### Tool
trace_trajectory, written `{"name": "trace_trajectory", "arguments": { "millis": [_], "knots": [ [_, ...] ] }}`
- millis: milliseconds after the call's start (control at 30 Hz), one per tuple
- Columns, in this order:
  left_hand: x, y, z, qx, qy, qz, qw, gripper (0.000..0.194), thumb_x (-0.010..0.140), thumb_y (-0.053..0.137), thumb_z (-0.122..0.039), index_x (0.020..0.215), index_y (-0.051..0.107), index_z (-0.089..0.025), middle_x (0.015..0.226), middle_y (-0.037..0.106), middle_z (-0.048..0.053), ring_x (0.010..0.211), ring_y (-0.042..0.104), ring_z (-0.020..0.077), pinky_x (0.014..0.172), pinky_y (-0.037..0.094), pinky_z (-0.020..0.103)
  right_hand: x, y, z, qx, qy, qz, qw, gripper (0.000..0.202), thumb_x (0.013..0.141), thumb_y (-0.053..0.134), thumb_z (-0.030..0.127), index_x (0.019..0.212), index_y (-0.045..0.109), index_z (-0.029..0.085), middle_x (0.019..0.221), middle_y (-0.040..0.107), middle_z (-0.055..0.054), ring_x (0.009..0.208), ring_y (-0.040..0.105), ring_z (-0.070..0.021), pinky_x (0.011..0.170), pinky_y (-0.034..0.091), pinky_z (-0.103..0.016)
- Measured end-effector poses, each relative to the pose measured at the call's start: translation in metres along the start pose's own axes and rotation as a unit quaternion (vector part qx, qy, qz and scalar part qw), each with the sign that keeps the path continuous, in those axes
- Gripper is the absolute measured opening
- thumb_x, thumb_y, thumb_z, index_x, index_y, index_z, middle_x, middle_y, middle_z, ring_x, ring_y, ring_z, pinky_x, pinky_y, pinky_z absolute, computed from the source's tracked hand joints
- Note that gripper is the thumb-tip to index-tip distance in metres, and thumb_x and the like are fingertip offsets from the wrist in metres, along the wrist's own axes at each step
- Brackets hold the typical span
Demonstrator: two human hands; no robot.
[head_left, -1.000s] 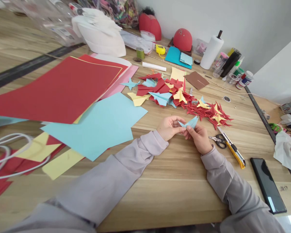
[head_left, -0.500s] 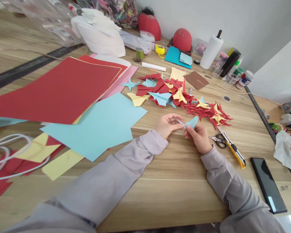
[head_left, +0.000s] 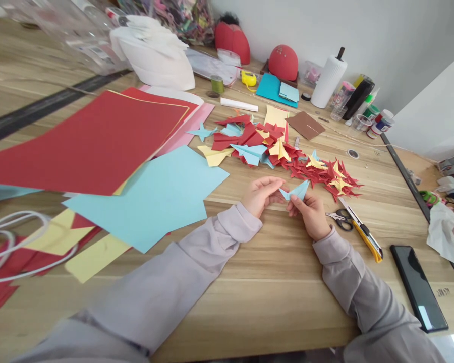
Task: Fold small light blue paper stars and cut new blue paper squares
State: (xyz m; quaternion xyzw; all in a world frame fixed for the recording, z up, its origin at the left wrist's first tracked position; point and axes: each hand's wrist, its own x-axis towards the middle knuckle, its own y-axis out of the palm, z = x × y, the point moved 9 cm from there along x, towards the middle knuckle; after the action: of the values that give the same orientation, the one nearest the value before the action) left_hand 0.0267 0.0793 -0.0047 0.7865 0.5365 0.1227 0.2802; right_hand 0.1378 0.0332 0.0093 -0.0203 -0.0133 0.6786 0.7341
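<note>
A small piece of light-blue paper (head_left: 298, 191), folded to sharp points, is held up above the table between my two hands. My right hand (head_left: 310, 210) pinches its lower edge between thumb and fingers. At the paper's left point, my left hand (head_left: 264, 195) has its thumb and fingers closed in; the exact contact is partly hidden. Just beyond lies a heap of folded red paper pieces (head_left: 245, 136), with blue and yellow ones among them. A yellow folded star (head_left: 339, 184) rests on the heap's right end.
Scissors (head_left: 340, 219) and a yellow utility knife (head_left: 366, 239) lie right of my right hand, with a phone (head_left: 419, 287) farther right. Large blue sheets (head_left: 147, 201) and red sheets (head_left: 91, 136) spread on the left, near a white cable (head_left: 13, 224). Bottles (head_left: 329, 80) stand at the back.
My left thumb has shifted up from the paper's left point, so more of that point shows. My right hand keeps its pinch in nearly the same place.
</note>
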Motion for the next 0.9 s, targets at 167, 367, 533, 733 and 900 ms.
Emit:
{"name": "trace_trajectory", "arguments": {
  "millis": [167,367,533,733,900],
  "knots": [
    [-0.001,0.001,-0.002,0.101,0.032,0.007,0.994,0.032,0.050,0.081,-0.025,0.074,0.066,-0.011,0.061,0.063,0.000,0.054,0.058,0.0101,0.056,0.052,0.025,-0.001,0.002,0.000,0.011,0.000,0.016,1.000,0.030,0.071,0.067,0.046,0.073,0.062,0.016,0.062,0.065,-0.001,0.049,0.056,-0.0108,0.048,0.043,-0.024],
    [0.003,-0.012,-0.002,0.046,0.049,-0.053,0.996,0.037,0.048,0.080,-0.025,0.080,0.064,-0.012,0.066,0.060,-0.001,0.060,0.057,0.0103,0.052,0.050,0.022,0.001,-0.008,-0.004,0.064,0.002,-0.043,0.997,0.030,0.068,0.070,0.043,0.080,0.060,0.017,0.065,0.067,-0.001,0.050,0.056,-0.0104,0.049,0.044,-0.024],
    [0.003,-0.010,-0.002,0.057,0.048,-0.045,0.996,0.038,0.051,0.078,-0.024,0.084,0.063,-0.013,0.067,0.061,0.000,0.061,0.058,0.0113,0.054,0.049,0.024,0.003,-0.012,-0.009,0.067,0.002,-0.065,0.996,0.033,0.065,0.071,0.044,0.081,0.059,0.018,0.060,0.066,0.000,0.045,0.055,-0.0108,0.046,0.044,-0.024],
    [0.002,-0.005,-0.002,0.075,0.051,-0.019,0.996,0.035,0.053,0.074,-0.021,0.087,0.065,-0.014,0.078,0.064,0.002,0.070,0.059,0.0132,0.055,0.049,0.024,0.003,-0.015,-0.010,0.067,-0.004,-0.070,0.995,0.032,0.067,0.070,0.041,0.085,0.059,0.017,0.059,0.066,0.001,0.046,0.055,-0.0107,0.046,0.044,-0.024],
    [0.001,-0.003,-0.002,0.087,0.046,-0.005,0.995,0.035,0.053,0.073,-0.018,0.088,0.067,-0.014,0.085,0.066,0.005,0.074,0.059,0.0142,0.056,0.050,0.024,0.002,-0.011,-0.001,0.059,-0.028,-0.051,0.997,0.037,0.072,0.066,0.038,0.102,0.053,0.021,0.063,0.066,0.003,0.049,0.057,-0.0108,0.048,0.044,-0.023]
  ]
}}
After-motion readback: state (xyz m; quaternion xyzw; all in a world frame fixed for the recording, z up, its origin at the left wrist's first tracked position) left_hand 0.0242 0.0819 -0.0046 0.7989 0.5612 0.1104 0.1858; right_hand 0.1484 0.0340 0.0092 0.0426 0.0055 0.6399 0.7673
